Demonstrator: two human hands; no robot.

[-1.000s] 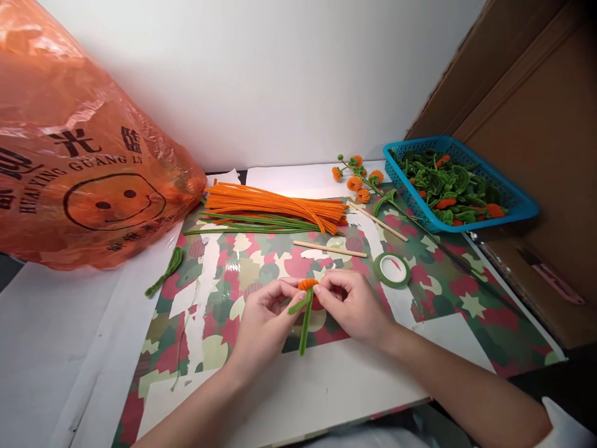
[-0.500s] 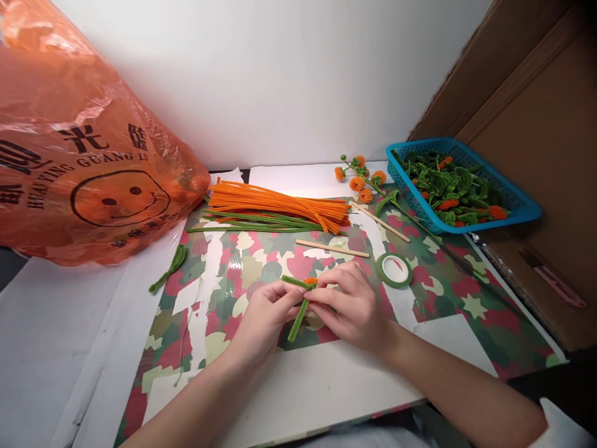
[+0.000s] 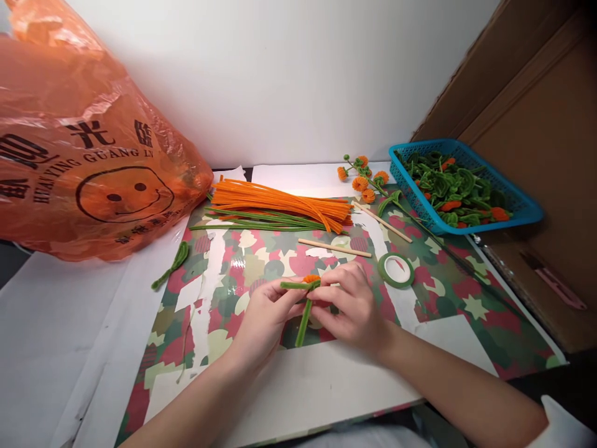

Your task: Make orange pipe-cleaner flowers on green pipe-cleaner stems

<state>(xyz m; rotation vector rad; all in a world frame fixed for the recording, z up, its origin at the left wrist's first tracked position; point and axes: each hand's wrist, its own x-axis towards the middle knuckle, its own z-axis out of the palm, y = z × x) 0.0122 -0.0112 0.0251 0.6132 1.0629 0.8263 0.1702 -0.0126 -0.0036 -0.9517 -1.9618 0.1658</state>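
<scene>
Between my two hands, above the patterned board, is a small orange pipe-cleaner flower [image 3: 311, 279] with green pipe cleaner [image 3: 303, 325] at its base. One green end points left, another hangs down towards me. My left hand [image 3: 270, 311] is closed around the flower's left side, thumb and fingers pinching it. On the other side my right hand [image 3: 347, 305] pinches the green pipe cleaner close to the flower. My fingertips partly hide where the pieces meet. Just beyond my hands lies a wooden stick [image 3: 334, 248], and a roll of green tape [image 3: 396, 270] is to their right.
Orange pipe cleaners [image 3: 280, 204] and green ones [image 3: 261, 222] lie at the back. A finished flower stem [image 3: 360, 183] rests beside a blue basket [image 3: 513, 214] of green and orange pieces. An orange plastic bag [image 3: 93, 155] stands left, near a green leaf [image 3: 173, 264]. A cutter knife [image 3: 557, 283] lies right.
The green end pointing left has turned to lie nearly level, and the hanging end is steeper. More of the orange flower shows. Both hands keep their pinch; the whole view has shifted slightly.
</scene>
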